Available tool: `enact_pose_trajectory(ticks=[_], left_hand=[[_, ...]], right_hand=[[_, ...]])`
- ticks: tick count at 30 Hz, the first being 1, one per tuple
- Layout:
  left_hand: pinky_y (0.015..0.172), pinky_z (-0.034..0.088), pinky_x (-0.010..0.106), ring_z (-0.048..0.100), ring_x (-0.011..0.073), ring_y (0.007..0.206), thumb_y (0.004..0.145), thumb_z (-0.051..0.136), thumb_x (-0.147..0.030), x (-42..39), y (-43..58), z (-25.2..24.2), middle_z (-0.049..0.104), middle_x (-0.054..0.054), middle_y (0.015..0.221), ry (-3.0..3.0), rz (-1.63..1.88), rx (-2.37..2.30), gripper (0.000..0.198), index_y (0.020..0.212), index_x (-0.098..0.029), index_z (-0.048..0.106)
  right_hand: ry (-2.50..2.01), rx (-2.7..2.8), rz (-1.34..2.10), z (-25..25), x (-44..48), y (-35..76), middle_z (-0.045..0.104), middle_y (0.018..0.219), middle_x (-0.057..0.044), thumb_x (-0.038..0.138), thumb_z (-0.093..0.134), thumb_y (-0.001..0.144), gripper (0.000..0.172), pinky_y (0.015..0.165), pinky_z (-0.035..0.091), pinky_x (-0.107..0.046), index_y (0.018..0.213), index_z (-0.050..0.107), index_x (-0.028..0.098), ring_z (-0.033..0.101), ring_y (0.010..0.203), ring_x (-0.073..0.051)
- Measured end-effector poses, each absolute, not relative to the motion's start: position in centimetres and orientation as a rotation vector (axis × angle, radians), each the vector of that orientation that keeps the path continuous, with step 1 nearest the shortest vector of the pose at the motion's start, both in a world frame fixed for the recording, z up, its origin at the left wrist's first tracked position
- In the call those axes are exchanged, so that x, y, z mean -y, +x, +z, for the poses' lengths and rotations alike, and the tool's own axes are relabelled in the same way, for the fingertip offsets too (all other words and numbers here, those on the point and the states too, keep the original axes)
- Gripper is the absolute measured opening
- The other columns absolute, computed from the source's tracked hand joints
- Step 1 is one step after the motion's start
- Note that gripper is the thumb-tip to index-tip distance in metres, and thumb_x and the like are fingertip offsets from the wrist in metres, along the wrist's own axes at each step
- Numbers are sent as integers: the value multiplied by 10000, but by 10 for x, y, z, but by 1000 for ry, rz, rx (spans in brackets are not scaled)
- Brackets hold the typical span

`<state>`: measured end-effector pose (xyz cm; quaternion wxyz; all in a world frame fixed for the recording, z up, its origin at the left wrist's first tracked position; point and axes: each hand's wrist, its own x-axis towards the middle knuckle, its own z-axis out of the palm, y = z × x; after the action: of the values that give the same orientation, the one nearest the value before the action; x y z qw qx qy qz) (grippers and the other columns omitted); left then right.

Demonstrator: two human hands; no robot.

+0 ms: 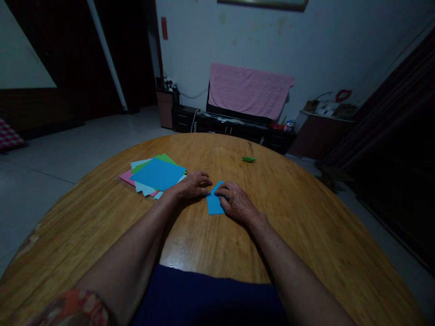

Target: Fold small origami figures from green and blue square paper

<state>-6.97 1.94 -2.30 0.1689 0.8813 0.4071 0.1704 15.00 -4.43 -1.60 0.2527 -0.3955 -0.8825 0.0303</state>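
Note:
A folded piece of blue paper (pixel 215 206) lies flat on the round wooden table in front of me. My right hand (pixel 237 201) rests over its right side, fingers bent and pressed down on it, covering part of the paper. From the left, my left hand (pixel 193 184) reaches in with its thumb tip at the paper's left edge. Its fingers are slightly curved and stand apart from the thumb, with nothing visible between them. Beside my left wrist sits a fanned stack of coloured paper sheets, with a blue sheet (pixel 158 174) on top.
The wooden table (pixel 306 240) has a rounded far edge. A small green folded paper piece (pixel 249 159) lies toward the back. Beyond the table, a pink cloth (pixel 249 90) hangs over a screen on a dark low cabinet (pixel 238 131).

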Motion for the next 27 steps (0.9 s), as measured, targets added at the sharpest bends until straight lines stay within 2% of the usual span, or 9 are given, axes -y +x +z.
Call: enact_pose_trajectory(ticks=[7, 16, 20, 24, 27], left_hand=[[1049, 321, 381, 482, 250, 1215, 780, 625, -433, -19, -69, -21, 525, 71, 1315, 2464, 468, -1185, 394, 1122, -240, 652], [1072, 307, 379, 427, 259, 1275, 789, 606, -445, -18, -66, -18, 470, 102, 1363, 2466, 372, -1210, 485, 1215, -216, 604], [1080, 312, 361, 427, 254, 1284, 780, 611, -385, -14, -67, -9, 487, 74, 1367, 2464, 322, -1198, 467, 1220, -228, 601], [1054, 358, 325, 418, 233, 1309, 789, 556, -255, -8, -70, -5, 432, 88, 1444, 2344, 363, -1201, 421, 1203, -196, 611], [1045, 368, 307, 411, 218, 1319, 794, 522, -228, -6, -70, -5, 421, 93, 1455, 2292, 398, -1218, 405, 1185, -185, 621]], right_hand=[[-1075, 2370, 92, -16, 44, 151, 630, 1001, -80, 108, 526, 826, 243, 870, 454, -359, 978, 694, 196, 555, 946, -207], [-1080, 2378, 82, -17, 43, 150, 631, 1003, -82, 105, 530, 818, 237, 878, 444, -348, 972, 695, 177, 556, 947, -204], [-1102, 2373, 106, -14, 45, 149, 634, 998, -79, 105, 520, 824, 240, 867, 445, -341, 970, 697, 178, 557, 936, -200], [-1103, 2373, 119, -15, 45, 150, 631, 1005, -76, 110, 519, 825, 239, 877, 440, -342, 970, 694, 186, 556, 941, -197], [-1113, 2379, 133, -15, 45, 150, 624, 1012, -76, 119, 525, 821, 236, 891, 433, -347, 977, 688, 189, 549, 956, -197]])
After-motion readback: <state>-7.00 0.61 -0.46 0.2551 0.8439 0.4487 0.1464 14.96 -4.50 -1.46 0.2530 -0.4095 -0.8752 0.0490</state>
